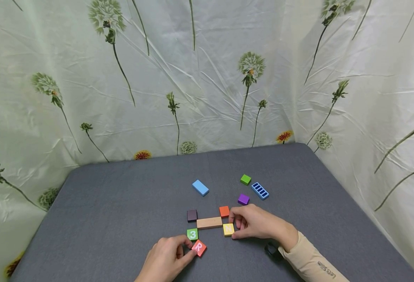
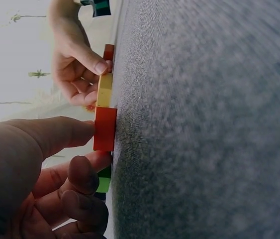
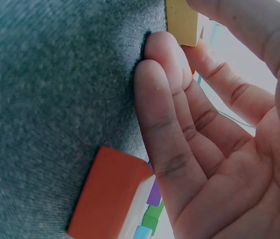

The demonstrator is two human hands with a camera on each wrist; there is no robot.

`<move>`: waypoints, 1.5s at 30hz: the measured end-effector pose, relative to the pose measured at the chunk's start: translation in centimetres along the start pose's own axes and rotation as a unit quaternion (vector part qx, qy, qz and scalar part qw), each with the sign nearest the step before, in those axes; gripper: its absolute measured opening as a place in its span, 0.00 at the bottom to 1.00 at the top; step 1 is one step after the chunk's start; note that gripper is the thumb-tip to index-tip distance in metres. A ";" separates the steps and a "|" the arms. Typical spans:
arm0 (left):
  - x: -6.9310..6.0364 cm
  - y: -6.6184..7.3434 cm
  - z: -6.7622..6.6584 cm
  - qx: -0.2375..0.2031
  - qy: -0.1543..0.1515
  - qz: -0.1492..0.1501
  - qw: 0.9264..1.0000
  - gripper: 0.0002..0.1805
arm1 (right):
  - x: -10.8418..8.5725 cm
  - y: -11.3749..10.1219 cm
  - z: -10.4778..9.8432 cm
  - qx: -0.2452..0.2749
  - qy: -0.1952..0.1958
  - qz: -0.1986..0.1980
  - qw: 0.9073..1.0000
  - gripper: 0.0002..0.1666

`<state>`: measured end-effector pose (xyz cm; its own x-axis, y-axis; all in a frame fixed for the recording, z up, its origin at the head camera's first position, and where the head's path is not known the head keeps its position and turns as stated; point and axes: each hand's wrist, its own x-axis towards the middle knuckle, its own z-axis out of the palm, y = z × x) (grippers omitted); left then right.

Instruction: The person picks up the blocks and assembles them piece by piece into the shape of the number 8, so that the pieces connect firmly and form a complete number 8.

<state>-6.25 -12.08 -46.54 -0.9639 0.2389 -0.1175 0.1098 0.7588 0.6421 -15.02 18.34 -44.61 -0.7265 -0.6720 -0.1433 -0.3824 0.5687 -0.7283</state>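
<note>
We pinch the R block [image 1: 199, 248] in our left fingers [image 1: 187, 257] and the yellow block [image 1: 228, 230] in our right fingers [image 1: 242, 234].

**Where things lie before you**

On your table [image 1: 122, 196], the plank [image 1: 209, 223] has the N block [image 1: 228, 230] beside its right end and the 3 block [image 1: 192, 234] just before its left end. Nearer you, slightly right of the 3 block, sits the R block [image 1: 199, 248], right of your left hand [image 1: 166, 253]. Your right hand [image 1: 257, 223] is right of the N block. Behind the plank lies a slab [image 1: 200, 188].
</note>
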 end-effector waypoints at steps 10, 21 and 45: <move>0.0 0.0 0.0 0.000 -0.001 -0.003 1.000 0.09 | 0.1 0.0 0.1 0.005 -0.001 0.001 1.000 0.17; 0.1 0.0 -0.1 0.005 -0.003 -0.009 1.000 0.09 | 0.3 -0.2 -0.2 0.015 -0.004 0.009 1.000 0.18; -0.1 -0.2 0.1 -0.020 0.003 0.009 1.000 0.08 | -0.5 1.5 -3.8 -0.024 0.102 0.011 0.994 0.06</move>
<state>-6.15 -12.20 -46.77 -0.9635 0.2481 -0.1007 0.1176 0.7297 0.6735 -17.42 21.33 -43.04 -0.8334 -0.5524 -0.0161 -0.3889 0.6070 -0.6930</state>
